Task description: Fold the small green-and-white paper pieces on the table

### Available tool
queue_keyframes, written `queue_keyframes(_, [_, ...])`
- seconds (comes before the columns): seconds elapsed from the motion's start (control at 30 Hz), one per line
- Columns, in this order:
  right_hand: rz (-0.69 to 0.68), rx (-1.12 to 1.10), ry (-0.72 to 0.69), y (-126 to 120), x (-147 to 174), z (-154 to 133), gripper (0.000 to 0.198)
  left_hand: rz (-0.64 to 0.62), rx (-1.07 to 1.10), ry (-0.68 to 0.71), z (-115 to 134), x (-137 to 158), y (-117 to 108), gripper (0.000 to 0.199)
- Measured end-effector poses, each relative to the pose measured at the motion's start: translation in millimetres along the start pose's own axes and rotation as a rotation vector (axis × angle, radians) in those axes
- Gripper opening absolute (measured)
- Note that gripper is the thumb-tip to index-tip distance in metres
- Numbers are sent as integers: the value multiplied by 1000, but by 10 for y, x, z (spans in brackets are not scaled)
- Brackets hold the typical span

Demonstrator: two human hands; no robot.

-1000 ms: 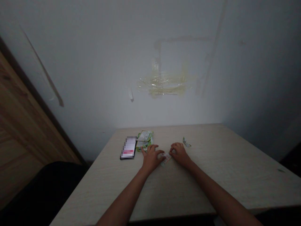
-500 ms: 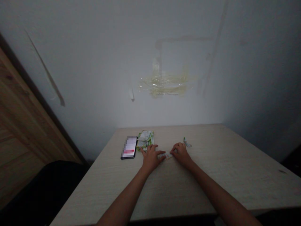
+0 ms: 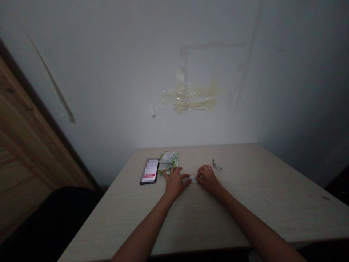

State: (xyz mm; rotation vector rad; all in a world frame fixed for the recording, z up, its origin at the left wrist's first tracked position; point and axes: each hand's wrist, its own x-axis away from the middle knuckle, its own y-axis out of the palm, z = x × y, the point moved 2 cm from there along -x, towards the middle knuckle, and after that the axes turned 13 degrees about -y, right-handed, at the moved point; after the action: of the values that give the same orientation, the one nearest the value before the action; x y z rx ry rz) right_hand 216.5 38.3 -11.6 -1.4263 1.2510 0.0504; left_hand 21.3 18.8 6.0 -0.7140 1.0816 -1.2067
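On the wood-grain tabletop (image 3: 231,214), my left hand (image 3: 173,183) spreads its fingers to a small printed slip (image 3: 192,178) between my hands, my right hand (image 3: 209,179) bunching fingertips at its edge, pinch unclear, the handling seemingly unfinished, green-and-white packets (image 3: 168,158) lying aside.

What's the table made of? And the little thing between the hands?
The little thing looks thin, pale and printed, so perhaps paper or plastic film, finish unclear. The table looks matt with streaky grain: wood or laminate, maybe.

Pale table (image 3: 259,203) against dim grey wall (image 3: 109,72)
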Motion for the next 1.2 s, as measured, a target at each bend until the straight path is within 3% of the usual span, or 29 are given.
queue_keyframes(0.17, [-34, -105, 4, 0, 19, 13, 2, 15, -18, -25, -2, -7, -22, 24])
queue_keyframes(0.4, [-53, -144, 33, -30, 59, 41, 27, 37, -42, -24, -1, -1, -47, 22])
queue_keyframes(0.67, [-67, -142, 37, -30, 41, 36, 9, -4, -63, -16, 18, 6, 11, 33])
queue_keyframes(1.2, [-72, -80, -34, 8, 57, 65, 8, -20, -49, -39, 54, -5, -19, 29])
